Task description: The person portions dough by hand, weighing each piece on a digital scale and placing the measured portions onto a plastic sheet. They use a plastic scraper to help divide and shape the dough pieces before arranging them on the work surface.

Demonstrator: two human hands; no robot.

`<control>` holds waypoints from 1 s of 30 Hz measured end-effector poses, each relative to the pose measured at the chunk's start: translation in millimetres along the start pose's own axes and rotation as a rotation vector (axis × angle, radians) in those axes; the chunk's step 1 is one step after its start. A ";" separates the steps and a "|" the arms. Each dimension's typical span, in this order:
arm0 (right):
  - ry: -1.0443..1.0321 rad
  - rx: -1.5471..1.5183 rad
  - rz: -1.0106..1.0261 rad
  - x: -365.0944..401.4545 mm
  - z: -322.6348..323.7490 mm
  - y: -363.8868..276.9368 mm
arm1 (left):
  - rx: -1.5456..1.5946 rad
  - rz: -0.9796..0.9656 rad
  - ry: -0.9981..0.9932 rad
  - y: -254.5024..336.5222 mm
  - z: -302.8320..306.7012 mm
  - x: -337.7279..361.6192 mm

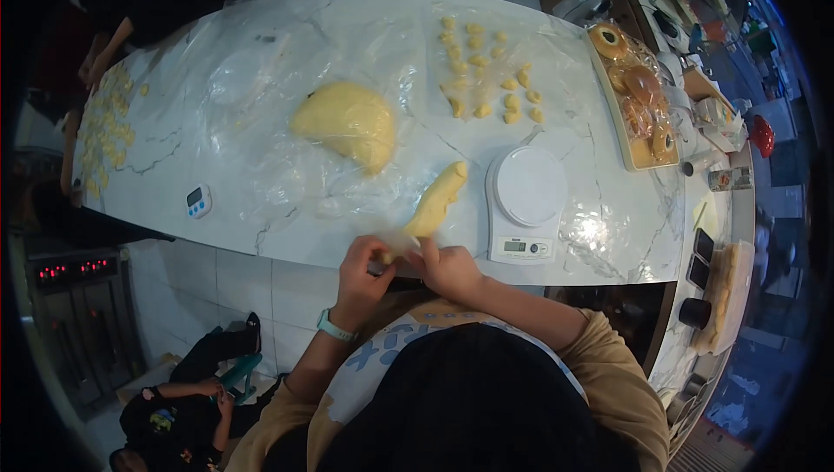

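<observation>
A long roll of yellow dough (439, 198) lies on the table in front of me, its near end close to my hands. My left hand (360, 272) is at the table's front edge with its fingers curled. My right hand (450, 272) is beside it, fingers bent and pressed together. Between them is a pale, translucent blur, and a small yellow bit shows by my left fingertips; what each hand grips cannot be made out. Right of the roll stands a white kitchen scale (530, 198). Behind it, a large mound of dough (347, 120) sits under clear plastic.
Small dough pieces (478, 61) lie in rows on a plastic sheet at the back. More pieces (109, 137) cover the table's left end. A timer (198, 201) lies at left. A tray of breads (638, 124) stands at right. Other people are across the table and at lower left.
</observation>
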State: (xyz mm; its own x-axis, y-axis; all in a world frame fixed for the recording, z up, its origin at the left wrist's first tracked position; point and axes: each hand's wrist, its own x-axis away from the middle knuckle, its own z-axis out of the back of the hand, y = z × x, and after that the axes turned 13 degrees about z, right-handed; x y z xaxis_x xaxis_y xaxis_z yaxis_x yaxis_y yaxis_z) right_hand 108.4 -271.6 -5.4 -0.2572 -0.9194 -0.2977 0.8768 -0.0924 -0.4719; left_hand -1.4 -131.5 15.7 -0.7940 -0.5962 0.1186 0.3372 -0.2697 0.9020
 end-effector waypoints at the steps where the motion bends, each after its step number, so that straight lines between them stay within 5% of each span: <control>1: 0.052 -0.041 0.040 1.4 6.5 0.7 | 0.000 -0.006 -0.011 -0.9 -2.0 -1.6; 3: 0.145 -0.097 -0.094 9.9 25.5 2.2 | 0.462 0.296 0.020 -3.2 -7.4 -0.9; 6: 0.560 -0.273 -0.433 18.6 59.2 15.9 | 0.440 0.275 -0.159 30.6 -12.3 -25.8; 9: 0.802 -0.308 -0.516 34.0 101.1 26.5 | 0.758 0.315 -0.493 55.7 -54.8 -50.3; 15: 1.098 -0.450 -0.580 64.6 154.1 19.2 | 0.196 -0.280 -0.475 95.5 -141.7 -84.6; 17: 1.145 -0.415 -0.603 73.1 159.7 17.0 | -0.246 -0.615 -0.187 98.6 -148.0 -92.0; 22: 1.265 -0.345 -0.657 100.2 167.2 17.7 | -0.538 -0.507 0.070 82.9 -98.5 -63.1; 25: 1.300 -0.333 -0.697 103.4 163.0 20.2 | -0.837 -0.380 0.060 62.4 -77.5 -39.4; 30: 1.294 -0.383 -0.698 95.9 159.5 11.8 | -0.720 -0.245 -0.073 36.8 -78.0 -53.9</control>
State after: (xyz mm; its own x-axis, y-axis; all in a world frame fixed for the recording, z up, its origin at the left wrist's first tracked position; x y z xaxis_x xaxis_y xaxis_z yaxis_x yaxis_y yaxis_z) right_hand 158.9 -421.8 92.8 -0.9107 0.2416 -0.3351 0.3294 -0.0648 -0.9420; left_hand 93.2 -168.3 10.1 -0.9119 -0.4105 -0.0003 0.3732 -0.8294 0.4157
